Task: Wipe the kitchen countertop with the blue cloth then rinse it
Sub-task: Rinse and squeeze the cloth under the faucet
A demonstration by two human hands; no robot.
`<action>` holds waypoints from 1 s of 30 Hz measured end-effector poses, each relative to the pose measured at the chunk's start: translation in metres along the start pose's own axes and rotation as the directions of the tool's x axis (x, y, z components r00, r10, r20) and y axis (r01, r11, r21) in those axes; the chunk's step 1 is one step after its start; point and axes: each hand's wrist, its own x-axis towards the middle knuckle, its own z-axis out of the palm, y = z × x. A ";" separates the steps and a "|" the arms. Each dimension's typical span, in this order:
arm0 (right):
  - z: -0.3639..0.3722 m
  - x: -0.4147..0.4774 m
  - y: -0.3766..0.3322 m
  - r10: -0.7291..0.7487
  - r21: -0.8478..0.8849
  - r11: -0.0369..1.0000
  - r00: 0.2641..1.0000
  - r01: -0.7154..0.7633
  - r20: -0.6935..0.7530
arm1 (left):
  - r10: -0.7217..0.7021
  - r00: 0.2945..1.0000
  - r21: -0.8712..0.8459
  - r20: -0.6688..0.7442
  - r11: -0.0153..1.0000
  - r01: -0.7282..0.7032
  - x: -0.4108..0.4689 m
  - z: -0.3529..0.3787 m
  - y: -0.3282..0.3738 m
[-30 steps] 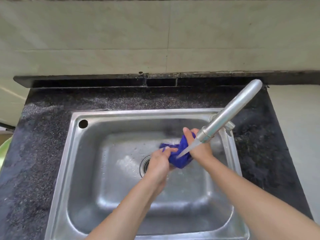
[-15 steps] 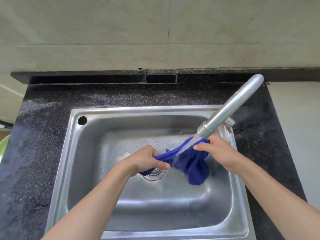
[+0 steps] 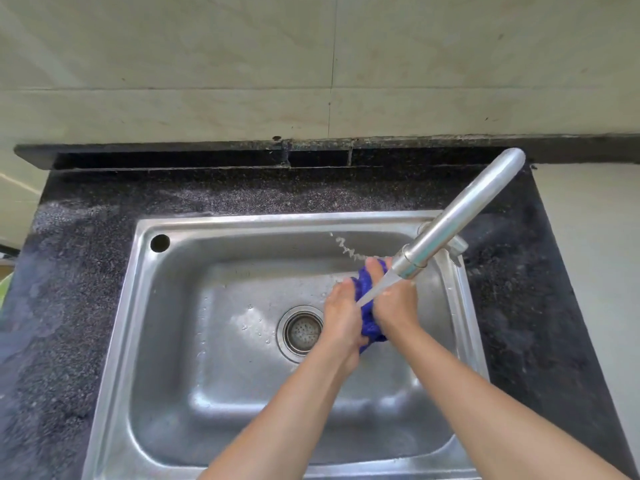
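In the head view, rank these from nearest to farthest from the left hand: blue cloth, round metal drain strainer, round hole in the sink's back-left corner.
1. blue cloth: gripped by the left hand, on its right.
2. round metal drain strainer: just left of it, in the stainless steel sink floor.
3. round hole: far left, back corner.

I see a brushed stainless-steel sink (image 3: pixel 277 220), a smoother satin-metal tap (image 3: pixel 465 211), a speckled dark stone bench (image 3: pixel 79 306), probably granite, smooth pale wall tiles (image 3: pixel 207 64) with faint sheen, and a soaked, nubbly blue cloth (image 3: pixel 370 327).
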 end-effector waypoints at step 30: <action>-0.042 -0.010 -0.013 -0.183 0.263 0.965 0.690 -0.011 0.700 | -0.052 0.940 -0.010 0.337 0.998 0.059 0.004 -0.035 0.048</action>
